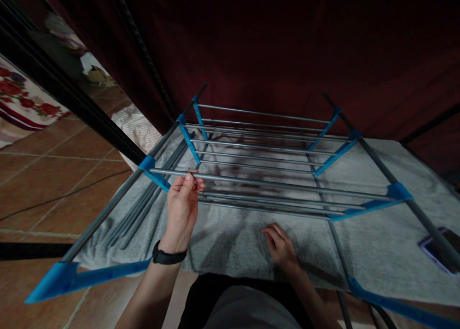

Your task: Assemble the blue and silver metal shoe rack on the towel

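My left hand (184, 190) is closed around a grey metal rod (251, 181) near its left end, thumb on top. That rod spans a drying rack between a blue plastic bracket (146, 163) on the left and another blue bracket (399, 192) on the right. More thin rods cross the rack behind and below it. Lower down, my right hand (282, 247) hovers over or rests on the grey blanket (233, 238); which one I cannot tell. Its fingers are loosely bent and hold nothing visible. A black band (168, 257) circles my left wrist.
Several loose grey rods (143, 214) lie on the blanket at left. A phone (440, 247) lies at the right, partly behind a side tube. A dark red curtain (269, 46) hangs behind. Black posts (89, 108) and tiled floor (53, 185) are at left.
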A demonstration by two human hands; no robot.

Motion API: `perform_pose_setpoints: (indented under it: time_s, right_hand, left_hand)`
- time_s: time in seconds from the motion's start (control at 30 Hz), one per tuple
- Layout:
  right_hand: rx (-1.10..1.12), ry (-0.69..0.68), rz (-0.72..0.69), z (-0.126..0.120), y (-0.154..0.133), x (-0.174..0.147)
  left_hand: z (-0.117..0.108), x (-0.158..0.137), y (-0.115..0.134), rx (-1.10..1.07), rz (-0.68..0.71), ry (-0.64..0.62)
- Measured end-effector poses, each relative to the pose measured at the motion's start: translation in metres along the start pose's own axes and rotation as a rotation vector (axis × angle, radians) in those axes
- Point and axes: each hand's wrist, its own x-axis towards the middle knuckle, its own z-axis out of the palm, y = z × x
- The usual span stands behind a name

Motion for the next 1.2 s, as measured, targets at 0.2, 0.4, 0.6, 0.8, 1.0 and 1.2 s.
perform_pose_setpoints:
  time_s: [0.2,0.4,0.6,0.8,1.0,1.2]
  right_hand:
    - [-0.001,0.01,0.004,-0.002,-0.002,0.001]
    - [0.008,0.008,0.015,-0.002,-0.001,0.0]
    - [0.087,0.047,0.039,-0.005,0.0,-0.003]
    - [0.072,0.338,0.183,-0.037,-0.003,0.011]
    - [0.052,0.877,0.397,-0.094,0.014,0.033]
    - [0.049,1.087,0.492,-0.143,0.031,0.046]
  left_hand:
    - [0.0,0.0,-0.002,-0.019,-0.024,0.009]
    - [0.001,0.0,-0.001,-0.015,-0.029,0.016]
    - [-0.002,0.001,-0.002,0.005,-0.025,0.015]
    - [-0.007,0.003,-0.003,0.052,-0.014,0.021]
    - [-0.006,0.006,-0.002,0.098,-0.14,0.089]
    - [-0.001,-0.006,0.008,0.138,-0.203,0.077]
